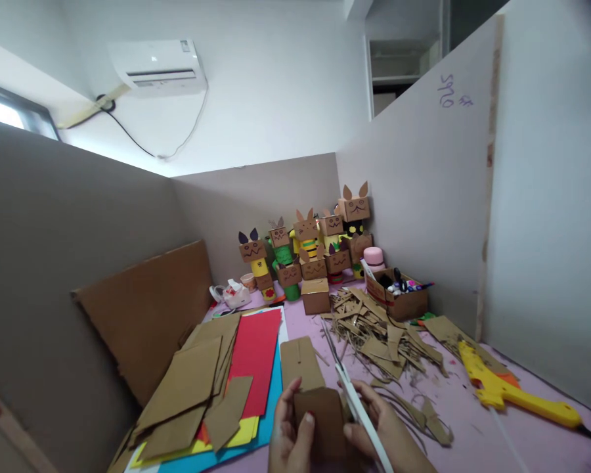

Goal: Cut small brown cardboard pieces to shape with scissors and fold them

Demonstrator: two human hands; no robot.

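Note:
My left hand (pixel 291 433) grips a folded brown cardboard piece (pixel 320 420) at the bottom centre, fingers wrapped round its left side. My right hand (pixel 374 427) presses against the piece's right side and also holds a pair of scissors (pixel 357 401), whose blades point up and away toward the scraps. A flat cardboard strip (pixel 300 361) lies just beyond the held piece on the pink table (pixel 453 401).
Stacked cardboard sheets (pixel 192 387) and coloured paper (pixel 256 355) lie left. A heap of cardboard scraps (pixel 379 332), a yellow glue gun (pixel 502 387), a box of supplies (pixel 398 295) and several cardboard figures (pixel 310 249) sit beyond. Partition walls enclose the desk.

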